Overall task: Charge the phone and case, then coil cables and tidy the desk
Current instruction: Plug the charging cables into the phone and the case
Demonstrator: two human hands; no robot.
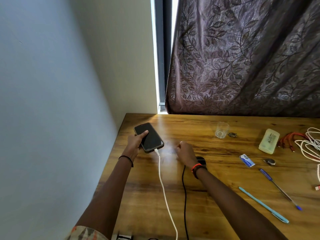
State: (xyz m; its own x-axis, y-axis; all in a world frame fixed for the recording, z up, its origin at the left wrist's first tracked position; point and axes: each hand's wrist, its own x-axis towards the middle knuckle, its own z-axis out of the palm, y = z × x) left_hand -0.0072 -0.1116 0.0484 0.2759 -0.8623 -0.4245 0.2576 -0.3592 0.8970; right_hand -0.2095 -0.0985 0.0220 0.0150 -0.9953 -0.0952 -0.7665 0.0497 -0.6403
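Left hand (136,141): grips the phone (149,137) by its left edge. Thumb lies flat across the dark screen, the other fingers are curled underneath. Phone is face up over the desk's (216,187) far left corner; resting or just lifted, cannot tell.

White cable (162,184): plugged into the phone's near end, just below the left thumb, and trails back past the left forearm to the near edge.

Right hand (185,151): beside the phone, apart from it, back of the hand up. Fingers are curled down and away from the camera (a ring shows on one). Whether they pinch anything, cannot tell.

Dark case (200,160): on the desk behind those fingers, half hidden by the right wrist. Black cable (184,187) runs from there to the near edge.

Well right of the right fingers: glass (222,129), pale box (269,141), red cables (290,138) touching a loose white tangle (310,144). Nearer the camera lie a blue packet (247,160), a dark blue pen (280,188) and a teal pen (263,204).
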